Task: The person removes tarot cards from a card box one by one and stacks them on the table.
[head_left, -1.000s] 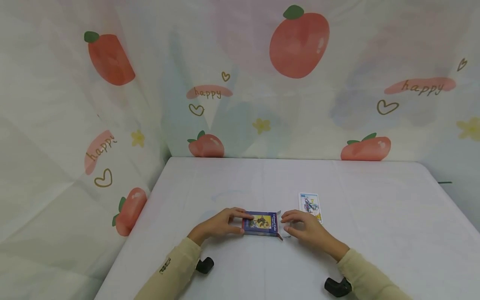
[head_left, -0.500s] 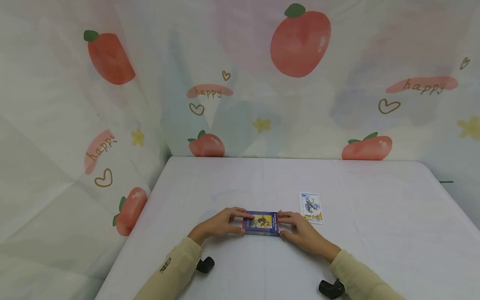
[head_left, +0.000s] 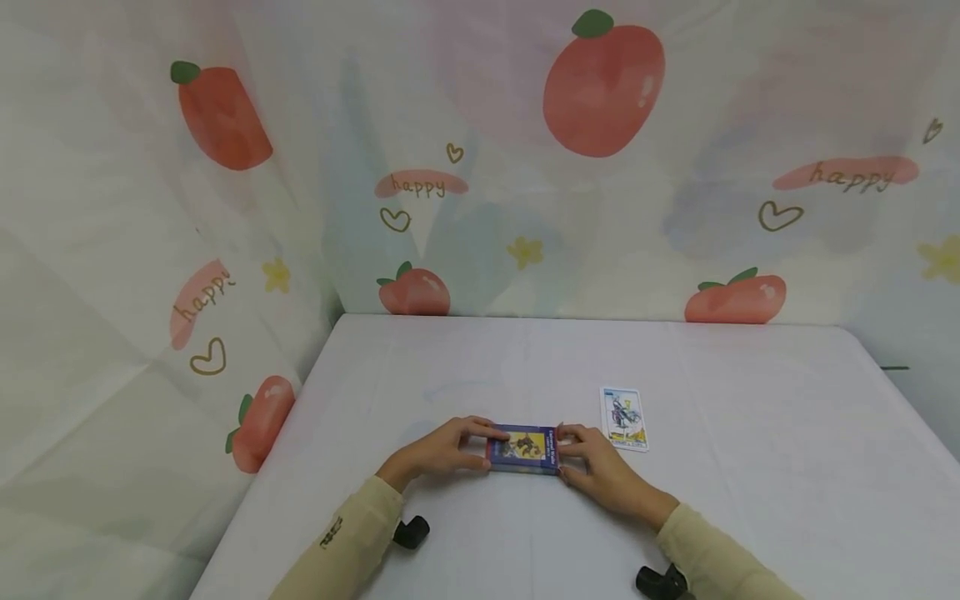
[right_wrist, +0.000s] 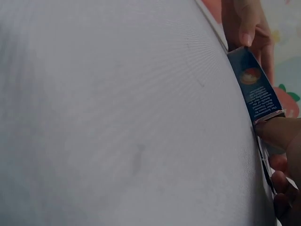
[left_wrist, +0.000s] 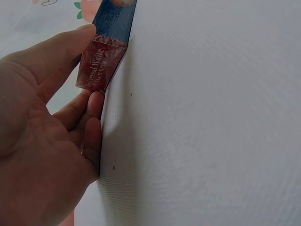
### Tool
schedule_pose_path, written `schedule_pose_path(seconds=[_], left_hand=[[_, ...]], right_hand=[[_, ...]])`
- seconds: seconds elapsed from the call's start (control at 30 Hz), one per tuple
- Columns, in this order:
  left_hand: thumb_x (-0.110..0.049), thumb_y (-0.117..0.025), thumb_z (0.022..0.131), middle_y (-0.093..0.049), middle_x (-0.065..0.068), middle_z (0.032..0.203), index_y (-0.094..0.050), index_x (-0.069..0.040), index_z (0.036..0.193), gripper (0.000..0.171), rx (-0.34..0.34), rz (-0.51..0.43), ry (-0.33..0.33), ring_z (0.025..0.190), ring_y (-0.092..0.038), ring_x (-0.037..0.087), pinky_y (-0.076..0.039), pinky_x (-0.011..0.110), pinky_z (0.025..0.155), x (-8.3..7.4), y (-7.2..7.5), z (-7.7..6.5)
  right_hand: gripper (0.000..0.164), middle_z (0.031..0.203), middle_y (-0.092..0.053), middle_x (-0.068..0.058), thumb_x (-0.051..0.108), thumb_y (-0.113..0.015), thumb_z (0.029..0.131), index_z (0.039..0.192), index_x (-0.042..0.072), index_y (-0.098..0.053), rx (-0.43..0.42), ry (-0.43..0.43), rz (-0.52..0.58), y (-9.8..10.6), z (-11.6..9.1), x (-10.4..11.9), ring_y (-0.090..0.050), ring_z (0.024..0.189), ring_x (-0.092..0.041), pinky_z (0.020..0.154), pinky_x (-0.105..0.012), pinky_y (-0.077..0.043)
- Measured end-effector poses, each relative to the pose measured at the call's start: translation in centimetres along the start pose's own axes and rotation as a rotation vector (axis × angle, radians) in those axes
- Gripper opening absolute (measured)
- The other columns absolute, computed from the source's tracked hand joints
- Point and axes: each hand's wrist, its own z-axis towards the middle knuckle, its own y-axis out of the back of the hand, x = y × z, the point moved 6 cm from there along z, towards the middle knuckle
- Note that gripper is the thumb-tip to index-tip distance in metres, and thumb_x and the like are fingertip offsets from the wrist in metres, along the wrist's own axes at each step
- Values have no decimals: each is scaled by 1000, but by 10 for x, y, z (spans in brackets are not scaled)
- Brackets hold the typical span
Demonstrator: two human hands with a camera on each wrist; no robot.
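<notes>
A dark blue tarot card box (head_left: 523, 447) with a yellow picture on top lies flat on the white table, its long side across my view. My left hand (head_left: 444, 447) grips the left end, thumb on the near side and fingers over the top and far side. In the left wrist view, that end of the box (left_wrist: 98, 66) is red and reads "Universal Waite Tarot Deck". At the opposite end, my right hand (head_left: 609, 477) holds the box between thumb and fingers. In the right wrist view, the right thumb (right_wrist: 277, 131) presses at the edge of the opening, with fingers curled below.
A single tarot card (head_left: 624, 419) lies face up on the white tablecloth (head_left: 720, 400), just beyond the right hand. Black wrist devices (head_left: 412, 532) show beneath both sleeves. A cloth backdrop (head_left: 487, 108) printed with red fruit rises behind and to the left.
The right hand has moved left onto the box's right end. The white flap seen there earlier no longer shows in the head view. The left hand has stayed in place.
</notes>
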Motion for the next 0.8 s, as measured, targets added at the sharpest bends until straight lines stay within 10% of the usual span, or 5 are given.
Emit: schedule_pose_path(seconds=[0.8], left_hand=[[-17, -75, 92, -48, 9, 153, -65, -26, 138, 48, 1, 5, -2, 148, -38, 30, -33, 55, 120, -3, 0, -1]], right_hand=[[34, 137, -65, -12, 22, -80, 85, 117, 11, -74, 40, 35, -110, 12, 1, 4, -61, 117, -30, 99, -50, -50]])
